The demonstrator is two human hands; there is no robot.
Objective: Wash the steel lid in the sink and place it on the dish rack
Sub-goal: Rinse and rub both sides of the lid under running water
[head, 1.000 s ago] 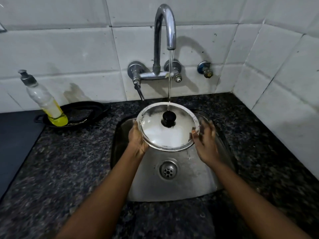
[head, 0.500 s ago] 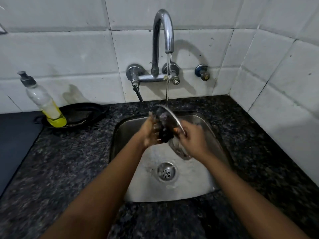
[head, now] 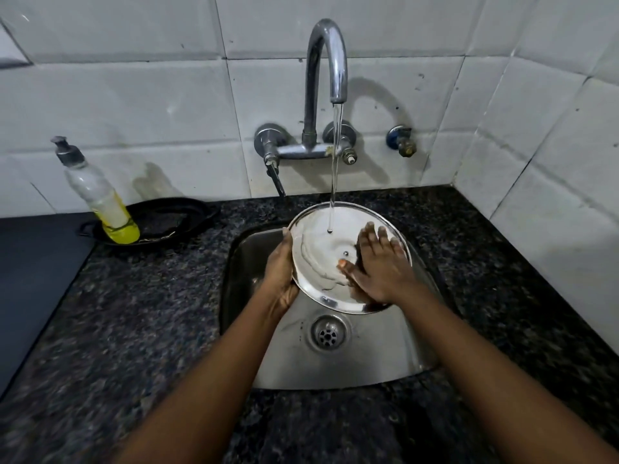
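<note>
- Your left hand (head: pixel 279 269) grips the lid's (head: pixel 321 259) left rim; your right hand (head: pixel 376 266) lies flat, open, on its underside.
- Lid tilts over the sink (head: pixel 385 356), under the stream.
- No rack in view.

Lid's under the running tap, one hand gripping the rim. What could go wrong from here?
1. Slip: the left hand holds the wet steel lid only at its rim, tilted; the right hand lies flat on it, rubbing. It could drop into the sink.
2. Splash: the tap stream hits the tilted surface and may spray onto the counter.
3. No dish rack is in view, so the placing step probably needs a turn while carrying a dripping lid.
</note>
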